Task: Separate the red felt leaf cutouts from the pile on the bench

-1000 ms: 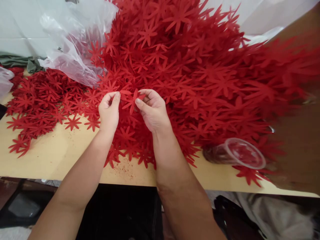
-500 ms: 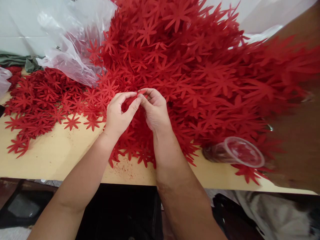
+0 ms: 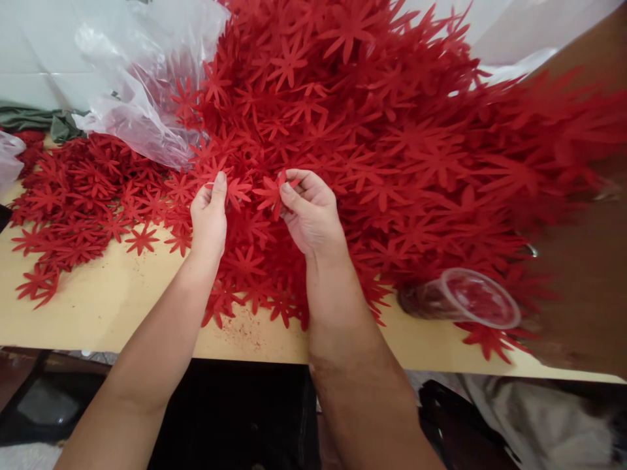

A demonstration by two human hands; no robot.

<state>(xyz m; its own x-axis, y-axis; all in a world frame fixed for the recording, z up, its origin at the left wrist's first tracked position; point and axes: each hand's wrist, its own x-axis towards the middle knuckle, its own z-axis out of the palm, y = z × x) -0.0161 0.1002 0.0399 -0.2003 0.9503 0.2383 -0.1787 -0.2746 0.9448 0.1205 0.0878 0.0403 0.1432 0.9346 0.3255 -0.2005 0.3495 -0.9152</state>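
Observation:
My right hand [image 3: 313,212] pinches a red flower-shaped cutout [image 3: 269,193] between thumb and fingertips, its petals pointing left. To its left, my left hand [image 3: 209,219] is closed, thumb pressed against the fingers. Red petals of another flower cutout [image 3: 238,192] show beside that thumb and seem to be in its pinch, though they blend with the red behind. The two hands are apart. Around and behind them rises a big heap of the same red cutouts [image 3: 362,124], which look thin and many-petalled.
A lower pile of red cutouts [image 3: 88,189] spreads at the left, with a clear plastic bag [image 3: 147,124] behind it. A clear plastic cup [image 3: 482,297] lies tipped at the right, near a brown panel [image 3: 582,287]. Red crumbs [image 3: 245,333] dot the pale table [image 3: 132,294].
My hands, which met at the fingertips, have drawn apart. The left has moved left and the right slightly right, and a red flower cutout now shows at the right fingertips.

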